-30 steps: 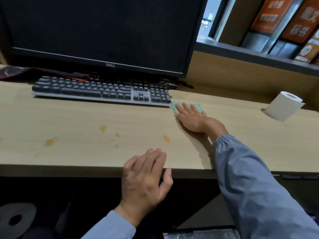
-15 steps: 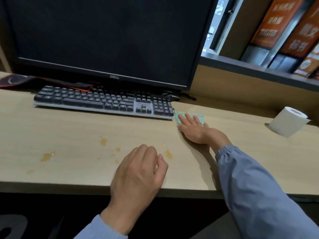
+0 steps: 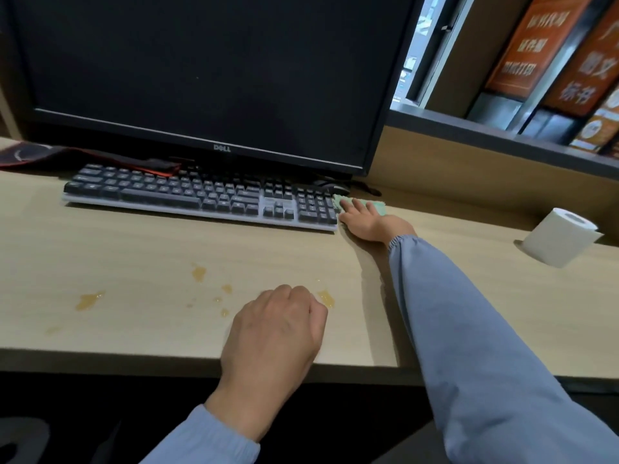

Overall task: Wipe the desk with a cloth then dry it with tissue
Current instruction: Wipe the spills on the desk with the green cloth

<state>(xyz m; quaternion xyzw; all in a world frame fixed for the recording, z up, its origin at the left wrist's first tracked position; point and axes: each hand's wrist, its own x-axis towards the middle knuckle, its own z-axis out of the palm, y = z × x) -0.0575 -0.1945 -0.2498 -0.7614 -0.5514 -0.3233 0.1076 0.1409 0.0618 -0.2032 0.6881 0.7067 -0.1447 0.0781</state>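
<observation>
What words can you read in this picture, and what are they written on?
"DELL": bottom edge of the big black computer monitor.
"标书": white characters on the right-hand orange sign.
Left-hand orange sign: characters too blurred.
Dark grey keyboard: keys too small to read.

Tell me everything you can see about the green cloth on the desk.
The cloth is pale green, soft-looking fabric, lying flat on the wooden desk just beside the number-pad end of the keyboard. The right hand presses on it with straight fingers and covers most of it; only strips show past the fingertips and to the right. Its full shape is hidden.
</observation>
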